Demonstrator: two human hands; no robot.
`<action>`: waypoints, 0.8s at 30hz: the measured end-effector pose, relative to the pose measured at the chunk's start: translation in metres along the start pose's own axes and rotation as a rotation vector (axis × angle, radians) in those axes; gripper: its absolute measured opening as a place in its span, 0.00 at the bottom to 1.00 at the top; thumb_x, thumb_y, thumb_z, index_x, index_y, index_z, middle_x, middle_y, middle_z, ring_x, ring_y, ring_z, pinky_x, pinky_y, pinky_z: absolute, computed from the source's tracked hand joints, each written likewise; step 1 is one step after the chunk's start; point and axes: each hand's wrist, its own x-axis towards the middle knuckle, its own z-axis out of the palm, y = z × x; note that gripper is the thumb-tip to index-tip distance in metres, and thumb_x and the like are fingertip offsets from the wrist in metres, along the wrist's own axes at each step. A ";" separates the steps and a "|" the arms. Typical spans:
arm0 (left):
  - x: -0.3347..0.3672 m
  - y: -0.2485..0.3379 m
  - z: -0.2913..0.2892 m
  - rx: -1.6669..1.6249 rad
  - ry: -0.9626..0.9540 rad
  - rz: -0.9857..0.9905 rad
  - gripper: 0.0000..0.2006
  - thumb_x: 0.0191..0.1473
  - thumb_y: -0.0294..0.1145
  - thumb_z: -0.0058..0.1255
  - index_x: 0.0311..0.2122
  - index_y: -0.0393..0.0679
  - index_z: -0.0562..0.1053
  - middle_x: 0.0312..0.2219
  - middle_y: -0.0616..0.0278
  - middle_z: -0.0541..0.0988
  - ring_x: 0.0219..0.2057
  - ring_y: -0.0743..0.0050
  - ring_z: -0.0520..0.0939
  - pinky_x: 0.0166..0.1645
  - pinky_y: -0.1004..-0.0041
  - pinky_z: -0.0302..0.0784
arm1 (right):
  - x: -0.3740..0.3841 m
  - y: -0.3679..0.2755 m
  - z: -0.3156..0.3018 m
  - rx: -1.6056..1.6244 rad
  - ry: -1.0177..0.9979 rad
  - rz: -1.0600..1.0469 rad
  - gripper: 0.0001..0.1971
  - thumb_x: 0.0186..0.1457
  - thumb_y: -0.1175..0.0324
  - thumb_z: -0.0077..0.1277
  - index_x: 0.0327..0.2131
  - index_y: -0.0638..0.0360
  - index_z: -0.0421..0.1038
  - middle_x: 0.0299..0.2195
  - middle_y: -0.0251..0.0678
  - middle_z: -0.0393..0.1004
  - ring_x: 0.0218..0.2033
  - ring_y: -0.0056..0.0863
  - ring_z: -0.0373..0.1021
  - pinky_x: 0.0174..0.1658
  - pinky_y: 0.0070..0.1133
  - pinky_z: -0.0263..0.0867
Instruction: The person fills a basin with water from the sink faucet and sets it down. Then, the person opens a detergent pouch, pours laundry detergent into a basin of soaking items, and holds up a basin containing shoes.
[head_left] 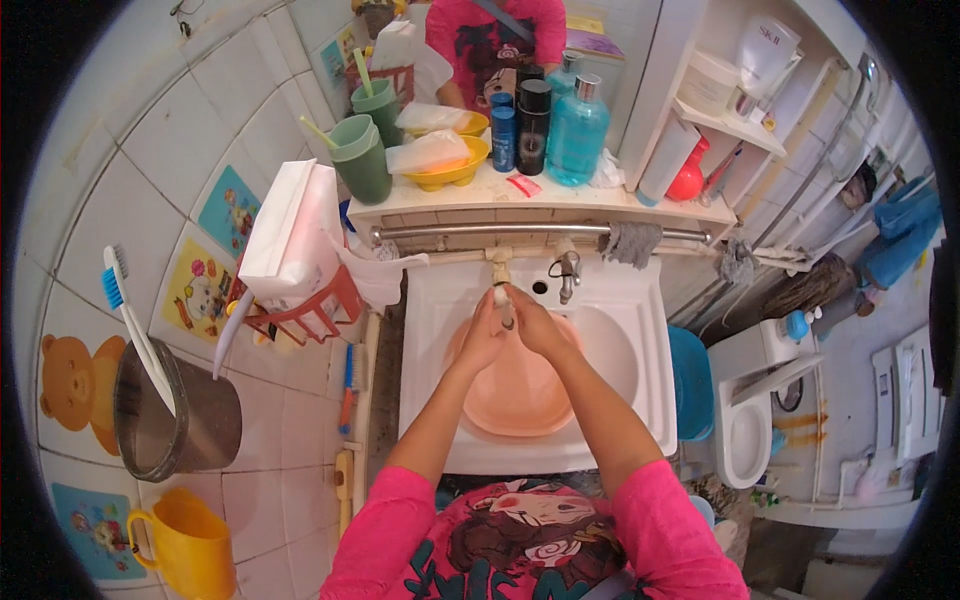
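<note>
Both hands meet at a pale tap on the back of the white washbasin. My left hand closes around the tap from the left, fingertips near its body. From the other side, my right hand has its fingers closed in against the same tap. The spout's dark end shows between the palms; the hands cover part of the fitting. Below them, a peach plastic bowl sits in the basin. A second, chrome tap stands to the right, apart from my hands.
A shelf behind the basin holds green cups, a yellow soap dish and bottles. A metal rail crosses below it. Tissues sit in a red basket at left. A blue tub stands right of the basin.
</note>
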 end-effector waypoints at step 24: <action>-0.115 -0.052 0.032 0.244 -0.044 -0.225 0.37 0.37 0.20 0.44 0.54 0.29 0.43 0.54 0.41 0.44 0.57 0.52 0.45 0.59 0.70 0.42 | -0.138 0.058 0.007 -0.295 0.204 0.143 0.21 0.47 0.73 0.42 0.47 0.65 0.55 0.49 0.53 0.54 0.51 0.47 0.51 0.53 0.30 0.48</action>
